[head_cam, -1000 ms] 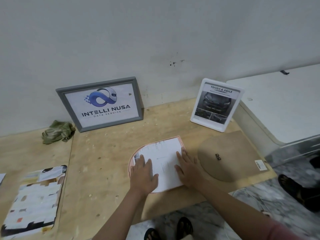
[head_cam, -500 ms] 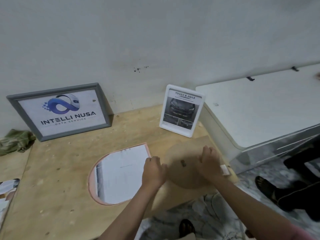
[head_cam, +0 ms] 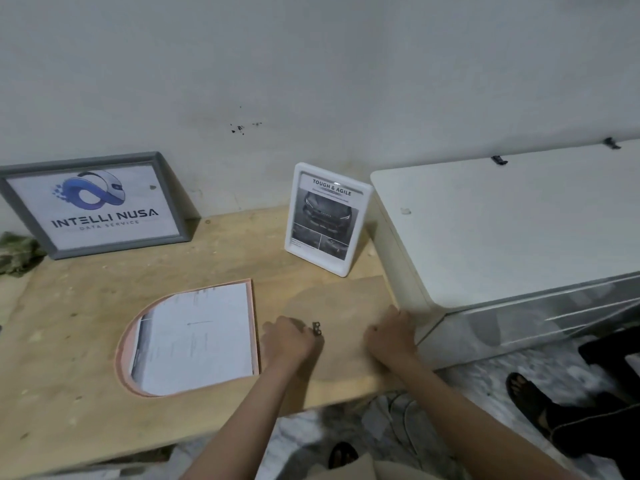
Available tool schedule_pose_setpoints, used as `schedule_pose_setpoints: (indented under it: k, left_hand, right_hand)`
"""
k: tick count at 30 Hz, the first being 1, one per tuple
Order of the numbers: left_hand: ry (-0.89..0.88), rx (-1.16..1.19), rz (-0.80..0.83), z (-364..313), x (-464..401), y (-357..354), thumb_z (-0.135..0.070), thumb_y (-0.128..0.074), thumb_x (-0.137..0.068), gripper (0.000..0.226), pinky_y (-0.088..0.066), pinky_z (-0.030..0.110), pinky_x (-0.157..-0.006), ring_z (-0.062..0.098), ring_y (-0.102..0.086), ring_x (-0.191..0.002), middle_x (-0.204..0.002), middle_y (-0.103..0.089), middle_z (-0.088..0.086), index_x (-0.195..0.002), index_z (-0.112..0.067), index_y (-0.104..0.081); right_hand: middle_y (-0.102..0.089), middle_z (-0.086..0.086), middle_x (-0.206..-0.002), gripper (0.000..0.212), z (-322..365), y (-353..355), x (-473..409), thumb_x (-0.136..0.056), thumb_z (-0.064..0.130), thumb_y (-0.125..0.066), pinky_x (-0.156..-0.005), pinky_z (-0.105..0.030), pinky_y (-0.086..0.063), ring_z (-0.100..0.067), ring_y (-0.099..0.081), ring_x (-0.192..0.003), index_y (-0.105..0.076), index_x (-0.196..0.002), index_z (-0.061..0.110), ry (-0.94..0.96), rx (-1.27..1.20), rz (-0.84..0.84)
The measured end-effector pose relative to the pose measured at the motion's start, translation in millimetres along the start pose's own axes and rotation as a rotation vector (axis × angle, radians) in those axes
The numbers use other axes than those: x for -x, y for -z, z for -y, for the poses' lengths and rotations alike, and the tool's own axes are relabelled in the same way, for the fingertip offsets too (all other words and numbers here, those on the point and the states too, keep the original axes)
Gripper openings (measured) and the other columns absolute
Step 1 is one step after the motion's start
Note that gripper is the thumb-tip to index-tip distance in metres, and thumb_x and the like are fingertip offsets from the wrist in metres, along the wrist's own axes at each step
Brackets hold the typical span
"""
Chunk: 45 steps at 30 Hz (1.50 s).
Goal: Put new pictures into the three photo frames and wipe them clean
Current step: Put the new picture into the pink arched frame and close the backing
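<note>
A pink arched photo frame [head_cam: 254,327] lies face down on the wooden table, with a white printed sheet [head_cam: 194,337] laid in it. To its right lies the brown backing board [head_cam: 343,303] with a small metal hanger [head_cam: 317,328]. My left hand [head_cam: 289,341] grips the board's left end with curled fingers, just beside the hanger. My right hand [head_cam: 391,332] grips its right end. A grey frame with a logo picture [head_cam: 93,202] and a white frame with a car picture [head_cam: 327,218] stand against the wall.
A crumpled green cloth [head_cam: 15,249] lies at the far left by the grey frame. A white cabinet [head_cam: 502,220] stands against the table's right end. Below it, on the marble floor, is another person's sandalled foot [head_cam: 526,400].
Both hands left the sheet in the pink frame and moved right onto the backing board, taking hold of its two ends. The view swung right with them.
</note>
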<state>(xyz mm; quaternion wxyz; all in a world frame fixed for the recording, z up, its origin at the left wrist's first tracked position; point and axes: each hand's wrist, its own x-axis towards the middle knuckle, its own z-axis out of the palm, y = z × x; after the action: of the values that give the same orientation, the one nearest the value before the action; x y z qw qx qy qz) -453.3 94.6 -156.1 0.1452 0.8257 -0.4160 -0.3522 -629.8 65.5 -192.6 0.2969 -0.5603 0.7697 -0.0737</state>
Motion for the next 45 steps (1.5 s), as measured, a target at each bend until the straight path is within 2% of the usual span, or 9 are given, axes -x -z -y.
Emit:
schedule_pose_setpoints:
  k: [4,10,15,22,30,32,38,42,45]
  left_hand:
    - [0.094,0.065,-0.026,-5.5,-4.7,-6.9,-0.038,-0.06,-0.082,0.041,-0.046,0.036,-0.095,0.038,-0.052,-0.111,-0.126,-0.049,0.021,-0.11,-0.009,-0.058]
    - [0.245,0.257,-0.024,-5.0,-8.5,0.4,-0.035,-0.063,-0.069,0.046,-0.047,0.035,-0.092,0.037,-0.054,-0.112,-0.117,-0.055,0.018,-0.105,-0.007,-0.056]
    - [0.202,0.328,-0.081,7.2,-17.5,3.1,-0.016,-0.058,-0.078,0.036,-0.049,0.038,-0.095,0.033,-0.057,-0.108,-0.117,-0.062,0.013,-0.113,-0.008,-0.06]
    - [0.102,0.378,-0.202,25.4,-17.1,34.6,0.0,-0.053,-0.079,0.034,-0.049,0.031,-0.08,0.029,-0.06,-0.093,-0.102,-0.064,0.009,-0.108,-0.012,-0.064]
    - [0.103,0.347,-0.359,88.8,-18.8,94.6,0.005,-0.053,-0.075,0.03,-0.034,0.026,-0.059,0.024,-0.045,-0.066,-0.061,-0.049,0.003,-0.057,-0.018,-0.047]
    - [0.1,0.324,-0.386,103.5,-21.2,105.2,0.007,-0.051,-0.072,0.027,-0.026,0.028,-0.052,0.023,-0.038,-0.06,-0.056,-0.041,0.003,-0.056,-0.013,-0.042]
    - [0.077,0.254,-0.387,158.3,-41.3,149.9,-0.006,-0.064,-0.071,0.003,-0.039,0.027,-0.062,0.029,-0.056,-0.071,-0.074,-0.063,0.015,-0.069,-0.004,-0.065]
    - [0.057,0.13,-0.312,189.2,-60.9,161.6,-0.033,-0.076,-0.067,0.022,-0.049,0.032,-0.079,0.033,-0.059,-0.091,-0.093,-0.062,0.013,-0.072,-0.016,-0.062]
    - [0.015,0.048,-0.274,199.3,-65.3,170.5,-0.044,-0.079,-0.065,0.041,-0.047,0.033,-0.085,0.033,-0.055,-0.102,-0.106,-0.058,0.014,-0.09,-0.013,-0.068]
  right_hand:
    - [-0.039,-0.02,-0.125,0.041,3.0,-6.5,4.8,-0.079,0.02,-0.051,-0.088,-0.034,-0.038,-0.035,-0.038,-0.113,-0.042,-0.113,0.001,0.037,0.031,-0.058]
    - [-0.042,-0.024,-0.124,0.041,2.2,-4.7,3.3,-0.079,0.022,-0.049,-0.093,-0.036,-0.035,-0.037,-0.037,-0.117,-0.046,-0.112,-0.002,-0.019,-0.05,-0.133]
    - [-0.04,-0.021,-0.124,0.033,2.2,0.6,7.1,-0.083,0.018,-0.054,-0.082,-0.036,-0.036,-0.038,-0.037,-0.115,-0.046,-0.11,0.0,-0.076,-0.075,-0.179]
    - [-0.043,-0.02,-0.121,0.042,29.9,-4.2,20.6,-0.079,0.022,-0.059,-0.093,-0.042,-0.039,-0.039,-0.04,-0.11,-0.051,-0.114,0.001,-0.098,-0.128,-0.298]
    - [-0.04,-0.014,-0.121,0.049,88.1,-41.1,46.3,-0.078,0.022,-0.052,-0.106,-0.042,-0.032,-0.035,-0.038,-0.117,-0.047,-0.124,0.006,0.087,-0.185,-0.142]
    - [-0.039,-0.013,-0.123,0.052,101.7,-50.7,53.4,-0.079,0.025,-0.05,-0.107,-0.042,-0.032,-0.035,-0.037,-0.119,-0.045,-0.127,0.006,0.106,-0.178,-0.094]
    - [-0.042,-0.013,-0.119,0.038,155.9,-94.4,73.3,-0.078,0.026,-0.051,-0.105,-0.04,-0.032,-0.034,-0.039,-0.117,-0.052,-0.111,0.008,0.186,-0.129,-0.003]
    - [-0.042,-0.014,-0.119,0.036,174.1,-121.6,79.1,-0.077,0.023,-0.056,-0.104,-0.037,-0.034,-0.034,-0.04,-0.118,-0.055,-0.11,0.008,0.217,-0.103,0.007]
    - [-0.046,-0.019,-0.117,0.038,184.1,-140.0,83.6,-0.072,0.017,-0.061,-0.1,-0.039,-0.037,-0.039,-0.045,-0.113,-0.06,-0.107,0.003,0.248,-0.098,-0.024]
